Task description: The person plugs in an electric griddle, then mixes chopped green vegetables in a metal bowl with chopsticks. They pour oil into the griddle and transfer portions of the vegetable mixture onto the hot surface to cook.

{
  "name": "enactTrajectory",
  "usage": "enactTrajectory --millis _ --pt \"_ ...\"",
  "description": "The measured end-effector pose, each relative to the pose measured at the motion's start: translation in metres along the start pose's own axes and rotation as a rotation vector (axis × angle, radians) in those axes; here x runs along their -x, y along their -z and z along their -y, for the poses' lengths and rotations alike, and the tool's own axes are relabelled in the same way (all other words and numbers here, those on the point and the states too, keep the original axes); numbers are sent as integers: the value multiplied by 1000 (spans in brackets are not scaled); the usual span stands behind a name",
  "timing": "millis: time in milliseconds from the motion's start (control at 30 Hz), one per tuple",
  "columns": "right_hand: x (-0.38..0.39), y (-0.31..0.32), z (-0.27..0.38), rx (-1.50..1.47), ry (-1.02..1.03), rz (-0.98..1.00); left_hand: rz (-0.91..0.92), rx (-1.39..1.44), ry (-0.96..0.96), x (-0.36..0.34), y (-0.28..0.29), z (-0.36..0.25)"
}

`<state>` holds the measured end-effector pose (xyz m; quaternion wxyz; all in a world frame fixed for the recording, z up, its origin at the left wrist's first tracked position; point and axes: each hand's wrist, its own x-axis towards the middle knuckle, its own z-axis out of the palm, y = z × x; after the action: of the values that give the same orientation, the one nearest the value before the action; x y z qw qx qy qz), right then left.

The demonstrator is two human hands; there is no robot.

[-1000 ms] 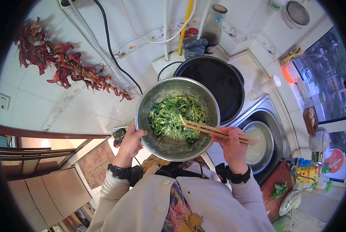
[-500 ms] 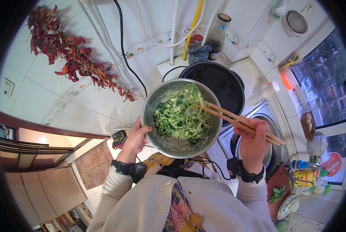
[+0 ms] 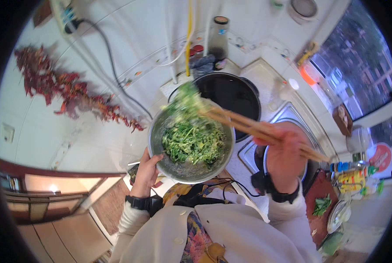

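My left hand (image 3: 147, 172) grips the near left rim of a steel mixing bowl (image 3: 188, 176), thumb over the edge. Chopped leafy greens (image 3: 191, 142) with a pale, flour-like coating lie in the bowl. My right hand (image 3: 288, 151), blurred by motion, is closed around a pair of wooden chopsticks (image 3: 244, 123). Their tips lift a clump of the greens (image 3: 183, 103) over the bowl's far left rim. Just behind the bowl stands a wide black pot (image 3: 229, 94) with a dark inside, partly hidden by the bowl.
To the right is a steel sink (image 3: 288, 115) with a round vessel in it. A reddish cutting board (image 3: 321, 219) bears green leaves (image 3: 322, 205). Dried red chillies (image 3: 66, 90) hang on the left wall. A tall glass jar (image 3: 219, 44) stands behind the pot.
The chopsticks have raised the clump of greens higher and further left. The bowl has shifted a little left and nearer to me. The whole view has turned slightly.
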<state>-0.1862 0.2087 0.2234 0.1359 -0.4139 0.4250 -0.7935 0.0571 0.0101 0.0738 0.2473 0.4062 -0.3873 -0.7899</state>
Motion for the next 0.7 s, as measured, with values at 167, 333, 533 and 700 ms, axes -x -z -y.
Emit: enactTrajectory --millis 167,333,533,700 --pt "30 -2 -27 -110 -205 -82 -29 -83 111 2 -2 -5" --pt "48 11 -43 131 -191 12 -8 -87 168 -1 -2 -2" --pt "61 13 -56 86 -248 -5 -2 -109 320 -3 0 -2" --pt "65 21 -64 139 -263 29 41 -106 329 1 -6 1"
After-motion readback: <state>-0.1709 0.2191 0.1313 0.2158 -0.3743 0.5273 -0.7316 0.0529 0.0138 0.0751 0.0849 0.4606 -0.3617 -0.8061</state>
